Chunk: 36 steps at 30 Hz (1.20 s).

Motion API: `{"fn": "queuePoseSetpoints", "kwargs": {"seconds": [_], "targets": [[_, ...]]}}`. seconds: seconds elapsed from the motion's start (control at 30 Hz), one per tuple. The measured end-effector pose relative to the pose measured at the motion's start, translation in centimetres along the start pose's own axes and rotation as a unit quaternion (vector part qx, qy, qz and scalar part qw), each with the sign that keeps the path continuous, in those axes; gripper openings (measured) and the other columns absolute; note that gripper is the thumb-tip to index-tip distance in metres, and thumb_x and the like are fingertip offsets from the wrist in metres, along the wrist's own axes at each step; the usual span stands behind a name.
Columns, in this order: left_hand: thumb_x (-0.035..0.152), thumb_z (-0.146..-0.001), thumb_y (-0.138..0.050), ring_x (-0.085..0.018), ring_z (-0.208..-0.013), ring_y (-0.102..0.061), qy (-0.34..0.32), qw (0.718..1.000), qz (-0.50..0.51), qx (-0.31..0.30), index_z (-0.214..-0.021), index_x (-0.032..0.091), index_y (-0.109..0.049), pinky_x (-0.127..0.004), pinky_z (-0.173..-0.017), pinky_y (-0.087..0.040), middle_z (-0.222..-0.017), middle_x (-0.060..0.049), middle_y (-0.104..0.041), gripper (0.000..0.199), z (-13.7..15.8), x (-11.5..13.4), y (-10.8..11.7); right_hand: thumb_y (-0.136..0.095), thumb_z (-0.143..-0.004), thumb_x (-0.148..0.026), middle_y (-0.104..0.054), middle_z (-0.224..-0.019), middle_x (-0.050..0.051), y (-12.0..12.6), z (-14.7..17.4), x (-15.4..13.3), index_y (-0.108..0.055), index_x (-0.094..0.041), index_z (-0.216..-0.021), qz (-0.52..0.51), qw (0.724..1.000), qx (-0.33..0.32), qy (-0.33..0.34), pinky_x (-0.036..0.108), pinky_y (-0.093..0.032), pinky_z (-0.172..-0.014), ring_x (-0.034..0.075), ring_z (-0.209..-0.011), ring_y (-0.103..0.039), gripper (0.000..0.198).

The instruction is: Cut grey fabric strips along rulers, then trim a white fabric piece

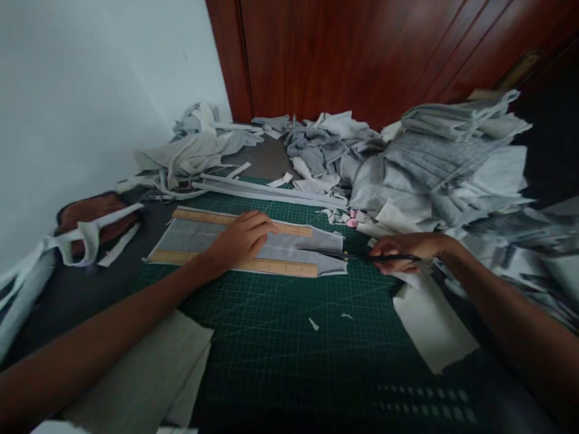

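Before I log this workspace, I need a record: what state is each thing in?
Left hand: palm down over grey cloth
Right hand: closed on scissors
Scissors: held; blade opening unclear
Grey cloth: spread flat
Wooden rulers: both flat on grey cloth
Cutting mat: flat, partly covered
Fabric pile at right: stacked, some folded
White scraps: loose

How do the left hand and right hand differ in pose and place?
The left hand lies palm down over the grey cloth; the right hand curls around dark scissors. The left hand is above the cloth, while the right hand is beyond its slit end. Both are bare.
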<state>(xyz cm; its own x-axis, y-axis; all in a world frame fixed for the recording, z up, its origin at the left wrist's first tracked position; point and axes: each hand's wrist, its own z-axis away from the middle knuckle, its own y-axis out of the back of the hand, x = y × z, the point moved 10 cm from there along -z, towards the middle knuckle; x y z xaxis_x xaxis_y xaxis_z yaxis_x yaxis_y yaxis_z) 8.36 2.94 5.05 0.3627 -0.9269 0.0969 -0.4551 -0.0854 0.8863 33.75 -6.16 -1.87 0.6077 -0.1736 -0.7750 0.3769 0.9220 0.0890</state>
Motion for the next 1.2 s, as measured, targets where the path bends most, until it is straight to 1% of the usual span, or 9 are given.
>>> {"fn": "queuePoseSetpoints", "kwargs": {"seconds": [0.1,0.2,0.4,0.53,0.7,0.83,1.03,1.13,1.2], "targets": [[0.006,-0.094,-0.047,-0.023,-0.100,-0.060,-0.026,0.999,-0.015,-0.015,-0.107,0.015,-0.067,-0.040,-0.093,-0.050,-0.106,-0.009,-0.068,0.025,0.0,1.1,0.1,-0.066,-0.084,-0.063,-0.032,-0.052,-0.013,0.4,-0.1,0.5,-0.043,-0.020,-0.078,-0.051,0.998,0.012,-0.021,0.016,-0.031,-0.036,0.002,-0.040,-0.028,0.049],[0.006,-0.094,-0.047,-0.023,-0.107,-0.059,-0.037,0.998,-0.008,-0.047,-0.111,0.016,-0.066,-0.040,-0.099,-0.049,-0.109,-0.008,-0.066,0.027,-0.3,2.1,0.0,-0.069,-0.084,-0.059,-0.037,-0.052,-0.012,0.6,-0.2,0.9,-0.046,-0.020,-0.078,-0.083,0.996,0.007,-0.037,0.015,-0.026,-0.033,0.002,-0.037,-0.031,0.046],[0.010,-0.097,-0.046,-0.023,-0.112,-0.058,-0.004,0.995,0.039,-0.092,-0.116,0.015,-0.064,-0.039,-0.101,-0.048,-0.115,-0.009,-0.063,0.026,-0.9,2.5,-0.6,-0.072,-0.084,-0.053,-0.034,-0.047,-0.014,0.8,-0.2,0.9,-0.050,-0.018,-0.078,-0.126,0.991,0.001,-0.047,0.015,-0.022,-0.032,0.001,-0.035,-0.023,0.041],[0.015,-0.099,-0.047,-0.023,-0.115,-0.056,0.007,0.990,0.079,-0.119,-0.121,0.017,-0.061,-0.041,-0.103,-0.047,-0.118,-0.010,-0.063,0.026,-0.7,2.5,-1.4,-0.072,-0.085,-0.050,-0.035,-0.047,-0.014,1.0,-0.1,0.9,-0.052,-0.017,-0.079,-0.132,0.990,0.012,-0.048,0.014,-0.022,-0.033,0.001,-0.035,-0.024,0.039],[0.014,-0.098,-0.048,-0.023,-0.115,-0.056,0.030,0.987,0.111,-0.116,-0.121,0.018,-0.061,-0.042,-0.105,-0.046,-0.118,-0.009,-0.064,0.027,-0.6,2.1,-1.7,-0.073,-0.084,-0.050,-0.038,-0.047,-0.013,1.0,0.0,0.9,-0.054,-0.017,-0.080,-0.130,0.990,0.023,-0.049,0.014,-0.020,-0.032,0.001,-0.035,-0.028,0.038],[0.015,-0.098,-0.047,-0.023,-0.114,-0.057,0.024,0.988,0.107,-0.112,-0.121,0.018,-0.061,-0.041,-0.104,-0.047,-0.117,-0.009,-0.064,0.027,-0.8,2.5,-1.3,-0.073,-0.083,-0.052,-0.036,-0.045,-0.014,1.0,0.0,0.8,-0.053,-0.018,-0.078,-0.136,0.989,0.022,-0.048,0.014,-0.020,-0.032,0.001,-0.034,-0.025,0.041],[0.017,-0.101,-0.047,-0.021,-0.117,-0.058,-0.025,0.990,0.087,-0.107,-0.122,0.017,-0.062,-0.039,-0.106,-0.046,-0.120,-0.009,-0.066,0.025,-3.1,5.1,0.2,-0.074,-0.082,-0.053,-0.037,-0.046,-0.014,0.8,0.0,0.8,-0.052,-0.018,-0.078,-0.143,0.988,0.011,-0.051,0.013,-0.021,-0.033,0.001,-0.034,-0.024,0.042],[0.017,-0.101,-0.049,-0.021,-0.118,-0.059,-0.050,0.989,0.078,-0.117,-0.125,0.017,-0.063,-0.038,-0.105,-0.047,-0.125,-0.008,-0.068,0.027,-4.4,5.8,-0.3,-0.074,-0.082,-0.055,-0.036,-0.046,-0.014,0.8,-0.2,1.0,-0.051,-0.018,-0.078,-0.140,0.989,0.006,-0.052,0.014,-0.022,-0.033,0.001,-0.034,-0.024,0.043],[0.018,-0.101,-0.050,-0.020,-0.112,-0.061,-0.058,0.990,0.086,-0.101,-0.119,0.018,-0.067,-0.035,-0.099,-0.050,-0.121,-0.007,-0.071,0.025,-4.7,5.5,-0.9,-0.075,-0.081,-0.056,-0.036,-0.045,-0.014,1.0,-0.3,1.3,-0.052,-0.018,-0.079,-0.135,0.989,0.004,-0.053,0.014,-0.023,-0.032,0.001,-0.034,-0.025,0.045]]}}
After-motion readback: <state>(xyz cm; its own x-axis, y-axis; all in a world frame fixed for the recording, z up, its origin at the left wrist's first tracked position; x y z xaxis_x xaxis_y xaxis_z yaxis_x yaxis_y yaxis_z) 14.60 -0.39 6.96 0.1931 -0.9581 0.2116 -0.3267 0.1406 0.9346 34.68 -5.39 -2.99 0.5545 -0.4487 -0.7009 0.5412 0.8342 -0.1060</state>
